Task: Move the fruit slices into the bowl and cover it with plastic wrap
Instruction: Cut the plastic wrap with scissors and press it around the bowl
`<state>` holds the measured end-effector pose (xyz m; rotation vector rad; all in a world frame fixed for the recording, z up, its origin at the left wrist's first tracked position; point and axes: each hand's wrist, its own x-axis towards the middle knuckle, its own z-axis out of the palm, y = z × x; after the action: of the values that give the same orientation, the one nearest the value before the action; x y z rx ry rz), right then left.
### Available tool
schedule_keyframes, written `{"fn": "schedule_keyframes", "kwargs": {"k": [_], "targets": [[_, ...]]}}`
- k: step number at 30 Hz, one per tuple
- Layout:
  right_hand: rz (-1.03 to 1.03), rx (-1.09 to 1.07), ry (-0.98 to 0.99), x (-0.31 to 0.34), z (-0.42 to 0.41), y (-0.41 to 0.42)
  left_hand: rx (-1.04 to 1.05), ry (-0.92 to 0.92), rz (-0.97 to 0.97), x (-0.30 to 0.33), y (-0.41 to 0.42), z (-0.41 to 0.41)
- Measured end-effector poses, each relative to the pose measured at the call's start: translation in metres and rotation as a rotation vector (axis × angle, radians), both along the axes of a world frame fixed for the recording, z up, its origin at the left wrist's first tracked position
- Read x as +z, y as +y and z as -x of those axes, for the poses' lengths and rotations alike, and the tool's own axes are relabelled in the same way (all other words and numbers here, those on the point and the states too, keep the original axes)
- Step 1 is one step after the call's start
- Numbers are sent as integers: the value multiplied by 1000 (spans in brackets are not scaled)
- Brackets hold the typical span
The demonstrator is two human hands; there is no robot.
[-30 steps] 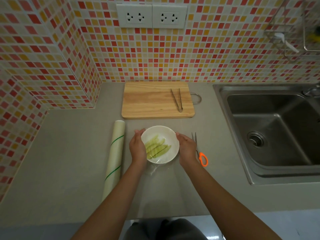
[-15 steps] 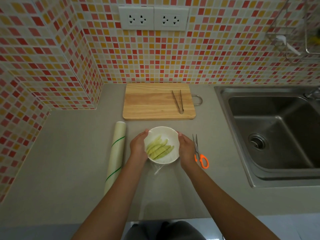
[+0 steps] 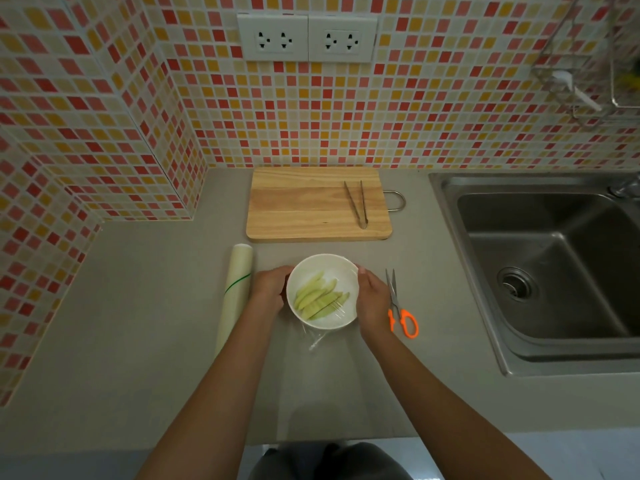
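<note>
A white bowl [image 3: 325, 263] sits on the grey counter, holding several pale green fruit slices [image 3: 320, 300]. Clear plastic wrap is stretched over the bowl, and a loose tail of wrap [image 3: 316, 339] trails from its near side. My left hand [image 3: 271, 287] cups the bowl's left wall. My right hand [image 3: 374, 301] cups its right wall, fingers curved against the wrap. The roll of plastic wrap [image 3: 235, 292] lies lengthwise just left of my left hand.
A wooden cutting board [image 3: 304, 206] lies behind the bowl with metal tongs [image 3: 356, 204] on its right part. Orange-handled scissors [image 3: 400, 308] lie right of my right hand. A steel sink [image 3: 554, 268] fills the right side. Tiled walls close the back and left.
The bowl has been turned a little between my hands, so the slices now point differently. Both hands stay on its sides, shifted slightly along the rim.
</note>
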<state>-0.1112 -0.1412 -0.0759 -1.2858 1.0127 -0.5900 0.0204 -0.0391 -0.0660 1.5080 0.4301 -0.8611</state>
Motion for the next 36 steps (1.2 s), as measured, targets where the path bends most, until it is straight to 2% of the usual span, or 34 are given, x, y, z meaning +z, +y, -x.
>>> {"fn": "schedule_keyframes", "kwargs": {"k": [6, 11, 13, 16, 18, 20, 24, 28, 34, 36], "targets": [[-31, -50, -11, 4, -4, 3, -29, 52, -7, 1, -1, 2], [-65, -30, -29, 5, 1, 3, 52, -111, -173, 0, -14, -1], [-68, -25, -32, 6, 4, 3, 10, -205, -267, 1, -14, 2], [-63, -16, -44, 9, 8, 1, 16, -482, -348, 11, -4, 16], [-22, -20, -46, 11, 12, -4, 46, -691, -276, 16, 5, 31], [35, -8, -30, 12, 13, -12, 38, -786, -169, 16, 10, 50], [5, 180, -32, 21, 0, -26, 25, -697, -25, 6, 8, 76], [-60, 325, -33, 17, -6, -24, 49, -616, 29, 3, -1, 70], [-101, 280, -30, 11, -6, -19, -114, -579, -47, 3, -1, 53], [-106, 281, -24, 12, -6, -21, -227, -657, -154, 4, 0, 45]]}}
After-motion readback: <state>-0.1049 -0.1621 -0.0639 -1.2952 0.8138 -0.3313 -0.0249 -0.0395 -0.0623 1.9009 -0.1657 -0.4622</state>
